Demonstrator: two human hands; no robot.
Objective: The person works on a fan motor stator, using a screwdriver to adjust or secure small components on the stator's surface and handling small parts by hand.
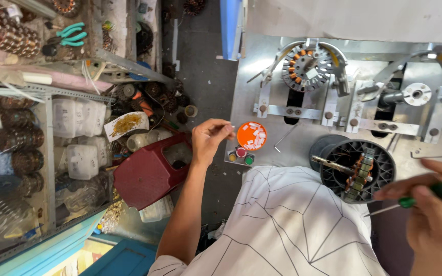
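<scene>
**Two hands at a metal winding table**

The left hand (210, 137), in the middle of the frame, has its fingertips pinched together on a small white slip (230, 125), held just left of a round orange lid (251, 135) filled with more white slips. Just below the lid sit three small push buttons (240, 156), yellow, red and green, at the lower left corner of the grey metal table (303, 138).

The right hand (433, 214), at the lower right of the frame, is closed around a green-handled screwdriver (410, 201), its thin metal shaft pointing left. Just left of the shaft's tip lies a black ribbed plastic spool (356, 171) carrying a copper-wound stator.

Further out, at the upper centre of the table, a round stator core with copper-wound teeth (305, 64) sits in a metal fixture. A dark red plastic stool (152, 171) stands left of the left forearm. Shelves of clear plastic boxes (80, 133) fill the left of the frame.
</scene>
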